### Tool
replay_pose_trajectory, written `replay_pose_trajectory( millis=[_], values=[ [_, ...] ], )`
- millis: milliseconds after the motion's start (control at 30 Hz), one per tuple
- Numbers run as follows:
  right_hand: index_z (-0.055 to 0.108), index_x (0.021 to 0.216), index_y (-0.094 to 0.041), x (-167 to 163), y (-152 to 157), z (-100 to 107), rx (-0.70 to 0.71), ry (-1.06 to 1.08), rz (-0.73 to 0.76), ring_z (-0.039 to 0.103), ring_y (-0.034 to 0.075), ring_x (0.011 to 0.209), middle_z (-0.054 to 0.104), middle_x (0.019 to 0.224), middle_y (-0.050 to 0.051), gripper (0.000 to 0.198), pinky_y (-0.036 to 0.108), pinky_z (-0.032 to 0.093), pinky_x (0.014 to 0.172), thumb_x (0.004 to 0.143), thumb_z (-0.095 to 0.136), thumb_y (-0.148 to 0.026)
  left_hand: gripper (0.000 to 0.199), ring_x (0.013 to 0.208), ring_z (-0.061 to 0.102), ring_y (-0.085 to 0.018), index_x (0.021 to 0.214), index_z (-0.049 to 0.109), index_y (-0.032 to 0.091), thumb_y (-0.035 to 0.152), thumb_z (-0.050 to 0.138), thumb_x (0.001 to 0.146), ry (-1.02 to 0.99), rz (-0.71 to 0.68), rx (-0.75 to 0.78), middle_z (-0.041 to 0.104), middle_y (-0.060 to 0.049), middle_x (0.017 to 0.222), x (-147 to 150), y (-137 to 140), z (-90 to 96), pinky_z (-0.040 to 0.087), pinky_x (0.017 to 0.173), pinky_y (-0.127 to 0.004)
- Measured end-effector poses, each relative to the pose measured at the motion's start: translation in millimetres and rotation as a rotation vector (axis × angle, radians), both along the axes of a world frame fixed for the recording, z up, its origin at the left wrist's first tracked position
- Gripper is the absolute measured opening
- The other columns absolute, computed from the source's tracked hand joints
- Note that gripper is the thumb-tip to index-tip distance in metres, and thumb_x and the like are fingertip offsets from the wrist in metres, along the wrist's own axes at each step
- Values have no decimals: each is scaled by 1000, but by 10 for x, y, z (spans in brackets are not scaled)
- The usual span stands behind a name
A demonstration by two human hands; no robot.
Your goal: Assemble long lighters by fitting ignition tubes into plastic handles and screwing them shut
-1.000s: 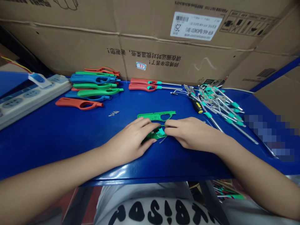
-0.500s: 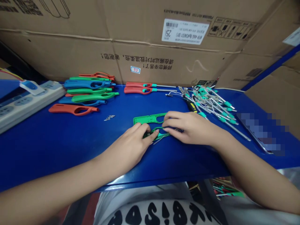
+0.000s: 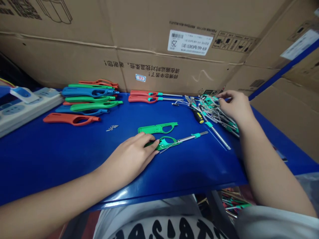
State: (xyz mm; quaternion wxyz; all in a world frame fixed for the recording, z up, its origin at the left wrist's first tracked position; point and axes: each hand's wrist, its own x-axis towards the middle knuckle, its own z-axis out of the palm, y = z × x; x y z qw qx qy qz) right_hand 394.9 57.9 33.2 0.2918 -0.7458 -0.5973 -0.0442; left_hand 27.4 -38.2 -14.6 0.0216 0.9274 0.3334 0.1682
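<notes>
My left hand [image 3: 139,149] grips the handle end of an open green gas lighter [image 3: 165,142] on the blue table. Its inner parts show, and a metal tube with a teal piece on it points right. Just behind lies the matching green half shell [image 3: 158,127], hollow side up. Over the far right edge of a pile of metal lighter tubes [image 3: 219,114] with teal parts and wires, my right hand [image 3: 235,104] has its thumb and fingertips close together. What they pinch, if anything, is too small to tell.
Several red, green and blue lighter shells [image 3: 72,119] are stacked at left, near small screws [image 3: 112,128] and a white power strip [image 3: 30,106]. Two red lighters [image 3: 143,99] lie by the cardboard wall [image 3: 139,33]. A black-and-yellow screwdriver [image 3: 198,117] rests against the pile.
My right hand has left the green lighter and moved right and back to the pile of tubes. My left hand stays on the lighter. The view has shifted slightly.
</notes>
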Motion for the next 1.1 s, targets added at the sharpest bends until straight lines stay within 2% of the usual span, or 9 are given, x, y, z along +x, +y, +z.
replay_pose_trajectory(
  millis=[167, 333, 500, 600, 700, 800, 933, 1000, 1100],
  values=[
    [74, 97, -16, -5, 17, 3, -108, -75, -48, 63, 20, 79, 74, 95, 13, 22, 31, 46, 76, 84, 56, -18, 34, 95, 66, -29, 121, 73, 13, 27, 49, 102, 28, 20, -10, 65, -14, 106, -1, -15, 13, 60, 83, -49],
    [72, 77, -18, 21, 55, -115, -304, -146, 25, 65, 24, 76, 73, 83, 9, 8, 31, 46, 68, 75, 68, -25, 34, 97, 65, -28, 125, 70, 12, 25, 48, 102, 9, 2, -16, 64, -13, 107, -11, -18, -4, 60, 85, -45],
    [71, 78, -19, 5, 79, -181, -403, -231, 17, 68, 30, 89, 74, 92, 12, 10, 34, 46, 70, 76, 68, -29, 36, 102, 63, -28, 130, 67, 11, 24, 47, 103, 7, -1, -24, 63, -14, 110, -14, -7, -25, 59, 88, -45],
    [69, 77, -20, -12, 81, -186, -452, -270, 5, 69, 30, 90, 74, 92, 12, 8, 33, 46, 69, 79, 64, -26, 36, 101, 63, -28, 129, 68, 12, 25, 45, 103, 19, -5, -43, 62, -14, 109, -13, 0, -10, 59, 88, -46],
    [64, 69, -21, 26, 87, -205, -413, -276, 47, 67, 26, 77, 72, 79, 10, 7, 32, 44, 64, 76, 63, -23, 36, 100, 63, -28, 127, 69, 14, 26, 46, 103, 18, -14, -57, 62, -14, 108, -9, 8, 15, 58, 88, -46],
    [60, 63, -22, 70, 80, -200, -287, -223, 99, 62, 23, 65, 67, 67, 6, 13, 32, 42, 60, 75, 63, -25, 35, 100, 64, -28, 127, 70, 15, 26, 46, 103, 21, -17, -73, 63, -14, 108, -7, 22, 23, 58, 87, -46],
    [62, 64, -20, -22, 18, -83, -90, 12, 89, 57, 21, 62, 63, 65, 5, 15, 34, 43, 64, 73, 69, -29, 34, 100, 64, -28, 127, 70, 16, 25, 48, 102, -18, -24, -105, 65, -14, 109, -15, 63, 4, 58, 88, -47],
    [66, 71, -19, -164, -45, -8, -38, 84, 122, 55, 19, 61, 65, 67, 5, 20, 34, 44, 63, 79, 67, -37, 33, 104, 64, -28, 128, 69, 17, 25, 52, 100, -101, -34, -133, 67, -13, 112, -12, 82, 0, 56, 93, -47],
    [71, 85, -20, -494, -198, 48, -16, 235, 282, 58, 17, 62, 69, 73, 3, 29, 31, 46, 60, 83, 65, -48, 36, 111, 65, -26, 129, 68, 16, 29, 61, 97, -350, -1, -248, 69, -12, 119, 31, 79, 28, 54, 101, -45]
  ],
)
